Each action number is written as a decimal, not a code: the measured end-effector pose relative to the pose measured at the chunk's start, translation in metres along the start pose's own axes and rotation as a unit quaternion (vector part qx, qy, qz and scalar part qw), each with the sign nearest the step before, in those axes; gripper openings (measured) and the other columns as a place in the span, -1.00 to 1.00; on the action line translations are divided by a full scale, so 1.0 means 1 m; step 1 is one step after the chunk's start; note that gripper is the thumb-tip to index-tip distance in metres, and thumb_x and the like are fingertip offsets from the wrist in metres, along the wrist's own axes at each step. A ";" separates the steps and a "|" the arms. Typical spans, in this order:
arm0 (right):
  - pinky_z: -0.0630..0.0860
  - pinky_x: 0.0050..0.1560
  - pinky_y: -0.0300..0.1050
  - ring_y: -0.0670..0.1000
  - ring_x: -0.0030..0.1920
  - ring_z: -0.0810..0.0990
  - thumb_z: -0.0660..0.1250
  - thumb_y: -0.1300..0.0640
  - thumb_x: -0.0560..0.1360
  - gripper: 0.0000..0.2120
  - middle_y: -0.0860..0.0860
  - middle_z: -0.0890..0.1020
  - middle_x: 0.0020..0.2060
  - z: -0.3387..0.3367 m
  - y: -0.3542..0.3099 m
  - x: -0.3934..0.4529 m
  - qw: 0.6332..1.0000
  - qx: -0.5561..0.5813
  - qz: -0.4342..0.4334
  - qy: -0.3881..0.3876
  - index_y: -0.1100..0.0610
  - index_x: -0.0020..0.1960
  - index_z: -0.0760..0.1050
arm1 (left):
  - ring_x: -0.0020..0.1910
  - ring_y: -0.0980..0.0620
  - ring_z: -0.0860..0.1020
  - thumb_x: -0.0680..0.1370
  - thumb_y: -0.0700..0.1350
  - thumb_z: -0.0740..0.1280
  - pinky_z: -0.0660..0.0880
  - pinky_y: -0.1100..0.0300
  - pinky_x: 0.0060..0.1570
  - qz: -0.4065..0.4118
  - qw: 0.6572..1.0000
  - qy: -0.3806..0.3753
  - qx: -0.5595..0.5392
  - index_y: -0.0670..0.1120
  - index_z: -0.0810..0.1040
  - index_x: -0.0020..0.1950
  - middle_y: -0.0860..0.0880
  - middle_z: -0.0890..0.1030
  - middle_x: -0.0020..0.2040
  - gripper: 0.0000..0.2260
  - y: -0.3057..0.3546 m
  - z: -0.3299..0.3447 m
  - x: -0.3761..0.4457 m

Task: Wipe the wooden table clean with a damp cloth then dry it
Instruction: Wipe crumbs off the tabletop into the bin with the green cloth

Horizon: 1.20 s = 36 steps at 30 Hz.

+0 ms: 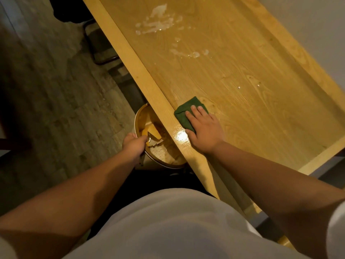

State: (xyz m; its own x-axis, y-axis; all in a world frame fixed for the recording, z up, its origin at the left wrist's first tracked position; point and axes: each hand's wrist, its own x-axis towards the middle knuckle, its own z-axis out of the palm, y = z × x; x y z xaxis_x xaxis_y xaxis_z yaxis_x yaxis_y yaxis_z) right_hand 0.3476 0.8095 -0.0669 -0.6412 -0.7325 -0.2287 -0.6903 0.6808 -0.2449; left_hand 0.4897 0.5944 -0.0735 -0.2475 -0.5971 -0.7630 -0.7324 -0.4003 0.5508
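Note:
A wooden table (252,75) runs diagonally from top left to lower right. A folded dark green cloth (184,111) lies on it at the near left edge. My right hand (203,129) presses flat on the cloth, fingers spread. A wet shine (180,136) shows on the table's rim right beside that hand. White smeared residue (158,23) and a smaller patch (188,53) sit farther up the tabletop. My left hand (134,144) grips the rim of a round bin (139,116) held just below the table edge, with white crumbs and scraps inside.
Two tiny white specks (258,85) lie on the tabletop mid-right. A dark metal chair frame (97,45) stands under the table's far left side. Tiled floor (46,90) spreads to the left. A pale wall (317,25) borders the table's right side.

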 end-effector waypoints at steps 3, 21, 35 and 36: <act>0.06 0.51 0.13 0.07 0.59 0.04 0.08 -0.16 0.62 -0.41 0.03 0.11 0.61 0.003 -0.022 0.001 0.999 0.012 -0.029 -0.007 0.01 0.60 0.12 | -0.14 -0.19 0.67 0.45 -0.23 0.39 0.64 -0.03 -0.18 0.005 1.000 0.006 -0.008 -0.14 0.52 0.03 -0.23 0.65 -0.06 -0.82 -0.001 0.000 -0.001; 0.25 0.40 0.04 0.08 0.49 0.33 0.27 0.17 0.60 -0.60 0.02 0.44 0.46 0.008 -0.069 0.005 0.980 0.167 -0.109 -0.019 0.07 0.43 0.44 | -0.17 -0.17 0.64 0.46 -0.26 0.38 0.60 -0.03 -0.13 0.032 0.999 0.030 -0.017 -0.15 0.50 -0.06 -0.22 0.63 -0.14 -0.89 -0.008 -0.009 -0.015; 0.51 -0.27 -0.34 -0.14 -0.21 0.63 0.30 0.12 0.62 -0.80 -0.01 0.65 -0.12 -0.048 0.002 0.002 0.754 0.586 0.257 0.145 0.06 0.22 0.55 | -0.03 -0.22 0.64 0.50 -0.20 0.39 0.61 -0.16 0.06 0.000 1.000 0.031 0.002 -0.08 0.48 -0.04 -0.23 0.63 -0.01 -0.89 0.000 0.002 -0.016; 0.45 -0.31 -0.43 -0.19 -0.24 0.61 0.30 0.13 0.61 -0.78 -0.06 0.63 -0.15 -0.051 0.015 -0.003 0.752 0.572 0.273 0.181 0.11 0.24 0.55 | -0.03 -0.22 0.64 0.50 -0.20 0.39 0.62 -0.15 0.05 -0.002 0.999 0.033 0.005 -0.09 0.48 -0.03 -0.23 0.63 -0.01 -0.88 0.001 0.004 -0.015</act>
State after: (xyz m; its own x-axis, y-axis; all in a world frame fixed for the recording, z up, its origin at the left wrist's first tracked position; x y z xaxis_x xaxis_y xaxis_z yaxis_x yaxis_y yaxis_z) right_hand 0.3219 0.8217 -0.0223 -0.9169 -0.1538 -0.3683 0.3159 0.2840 -0.9053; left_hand 0.4901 0.6058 -0.0623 -0.2016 -0.6406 -0.7409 -0.7398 -0.3961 0.5438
